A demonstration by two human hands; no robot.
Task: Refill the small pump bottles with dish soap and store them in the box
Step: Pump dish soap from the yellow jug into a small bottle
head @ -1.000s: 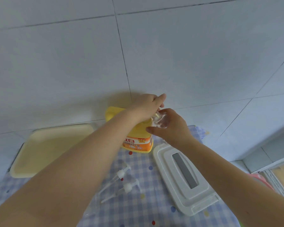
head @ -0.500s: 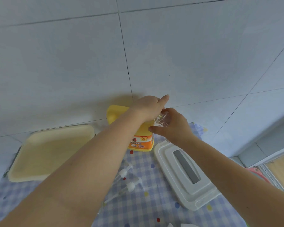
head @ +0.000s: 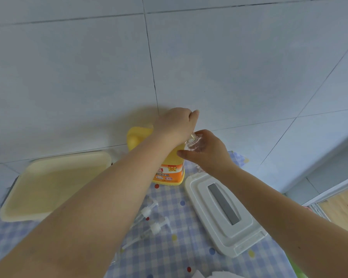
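Jug (head: 170, 167) stands at the back of the table (head: 189, 255), against the wall (head: 209, 67). Tray (head: 48, 185) left of it. Box lid (head: 223, 213) right and nearer. Two pump heads (head: 151, 221) lie between, in front of jug. Small bottle (head: 194, 144) held above, apparently beside the jug's top.

The big soap jug (head: 169, 167) is yellow with an orange label. The small bottle (head: 193, 144) in my fingers is clear. The tray (head: 48, 183) is pale yellow. The box lid (head: 223, 215) is white with a grey strip. The two pump tops (head: 153, 221) are white. The cloth on the desk (head: 179, 255) has blue and white checks with coloured dots. The wall tiles (head: 229, 67) are white.
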